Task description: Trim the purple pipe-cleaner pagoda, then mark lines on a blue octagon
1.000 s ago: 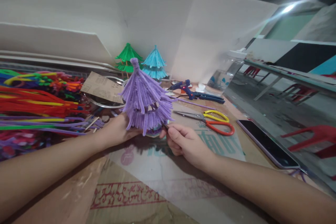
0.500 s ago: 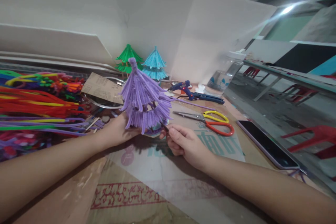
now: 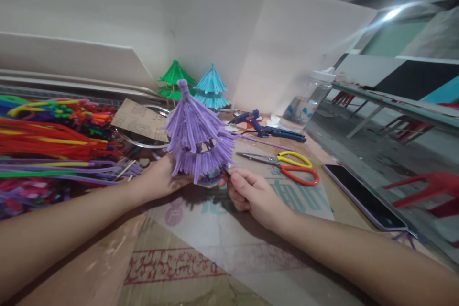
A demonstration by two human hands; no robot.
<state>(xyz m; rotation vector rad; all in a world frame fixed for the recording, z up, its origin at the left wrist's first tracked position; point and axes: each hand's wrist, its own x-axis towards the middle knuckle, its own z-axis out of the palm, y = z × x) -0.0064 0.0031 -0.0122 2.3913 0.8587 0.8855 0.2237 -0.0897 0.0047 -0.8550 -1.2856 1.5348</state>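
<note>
A two-tiered purple pavilion model (image 3: pixel 201 129) made of fuzzy pipe cleaners stands tilted in the middle of the view. My left hand (image 3: pixel 168 172) is closed on its lower left side, most of the fingers hidden behind the purple fringe. Beneath the fringe, part of a pale base (image 3: pixel 210 180) shows. To its right, my right hand (image 3: pixel 253 193) pinches a thin dark pointed tool (image 3: pixel 226 172), whose tip is at the lower right edge of the fringe; whether it touches is unclear. Scissors (image 3: pixel 283 162) with one yellow and one orange handle lie just beyond this hand.
Bundles of coloured pipe cleaners (image 3: pixel 46 138) fill the left side. Green (image 3: pixel 175 76) and blue (image 3: pixel 211 86) pavilion models stand behind. A glue gun (image 3: pixel 253 119), pliers (image 3: pixel 285 134), a clear plastic jar (image 3: pixel 308 98) and a phone (image 3: pixel 362 196) line the right.
The purple pavilion has shifted very slightly in my left hand. The dark tool's tip has moved a little at the fringe; both hands otherwise stay in place.
</note>
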